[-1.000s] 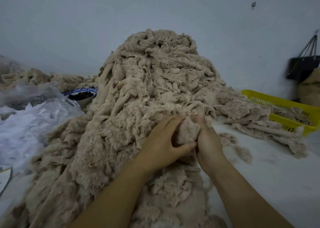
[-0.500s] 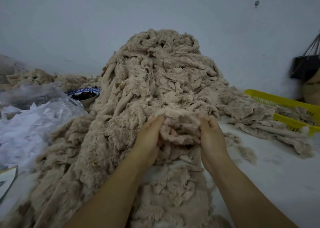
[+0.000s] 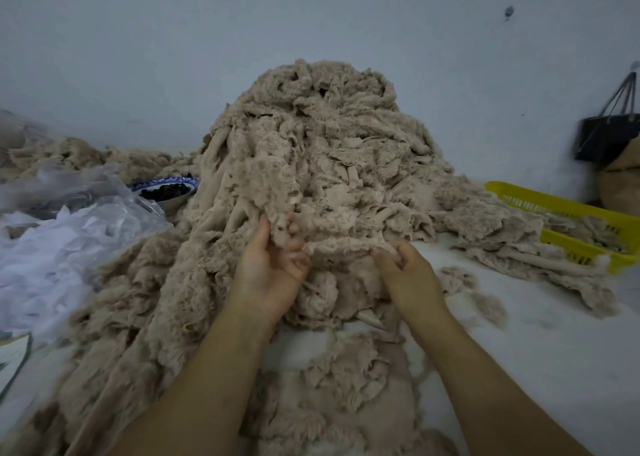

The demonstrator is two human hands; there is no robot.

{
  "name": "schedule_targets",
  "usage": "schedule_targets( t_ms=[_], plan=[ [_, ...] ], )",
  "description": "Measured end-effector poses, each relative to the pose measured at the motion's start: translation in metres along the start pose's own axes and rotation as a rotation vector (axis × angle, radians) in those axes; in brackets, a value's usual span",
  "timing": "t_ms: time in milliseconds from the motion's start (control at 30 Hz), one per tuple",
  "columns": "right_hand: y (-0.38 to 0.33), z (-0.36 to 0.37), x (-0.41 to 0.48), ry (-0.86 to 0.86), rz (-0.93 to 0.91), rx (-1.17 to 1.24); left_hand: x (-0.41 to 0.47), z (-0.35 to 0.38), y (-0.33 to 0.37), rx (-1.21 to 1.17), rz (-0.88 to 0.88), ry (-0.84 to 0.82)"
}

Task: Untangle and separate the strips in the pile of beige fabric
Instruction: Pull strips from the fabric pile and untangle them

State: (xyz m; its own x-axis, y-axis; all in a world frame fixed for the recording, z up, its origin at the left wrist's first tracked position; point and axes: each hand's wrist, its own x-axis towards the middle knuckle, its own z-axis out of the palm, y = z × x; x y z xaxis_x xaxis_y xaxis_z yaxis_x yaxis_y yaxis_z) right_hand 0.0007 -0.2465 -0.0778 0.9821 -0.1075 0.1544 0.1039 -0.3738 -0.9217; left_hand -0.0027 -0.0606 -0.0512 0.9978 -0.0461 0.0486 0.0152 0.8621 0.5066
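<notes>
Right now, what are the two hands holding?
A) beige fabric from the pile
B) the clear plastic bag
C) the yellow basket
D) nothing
A: the left hand and the right hand each grip an end of a beige fabric strip stretched between them at the front of the pile.

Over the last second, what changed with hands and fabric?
Left hand and right hand, pressed together on one wad before, pulled apart; the left went left and up. Both grip the strip now stretched between them. The pile, yellow basket and bowl stayed put.
</notes>
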Motion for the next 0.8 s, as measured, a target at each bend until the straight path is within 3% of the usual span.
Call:
schedule_targets(
  t_ms=[67,133,200,300,467,567,700,800],
  plan=[
    [-0.002,-0.002,0.001,-0.025,0.101,0.233,0.003,0.000,-0.004,0.422,0.069,0.098],
    [-0.005,-0.003,0.000,-0.085,0.175,0.493,0.000,0.000,-0.011,1.009,0.145,0.141],
    [-0.005,-0.003,0.000,-0.168,0.191,0.715,-0.005,0.001,-0.019,1.367,0.130,0.024],
    [-0.011,-0.002,-0.003,-0.256,0.179,0.904,-0.011,0.001,-0.028,1.331,0.015,-0.134],
    [-0.004,-0.012,0.006,-0.175,0.211,1.156,-0.004,0.004,-0.019,0.728,0.029,0.041],
    [0.002,-0.017,0.009,-0.154,0.180,1.124,0.001,0.006,-0.015,0.496,0.038,0.072],
    [0.001,0.002,0.001,-0.271,0.097,0.672,-0.001,0.011,-0.031,0.872,0.069,0.091],
    [0.000,0.014,-0.006,-0.318,0.088,0.534,-0.004,0.009,-0.038,1.264,0.204,-0.100]
  ],
)
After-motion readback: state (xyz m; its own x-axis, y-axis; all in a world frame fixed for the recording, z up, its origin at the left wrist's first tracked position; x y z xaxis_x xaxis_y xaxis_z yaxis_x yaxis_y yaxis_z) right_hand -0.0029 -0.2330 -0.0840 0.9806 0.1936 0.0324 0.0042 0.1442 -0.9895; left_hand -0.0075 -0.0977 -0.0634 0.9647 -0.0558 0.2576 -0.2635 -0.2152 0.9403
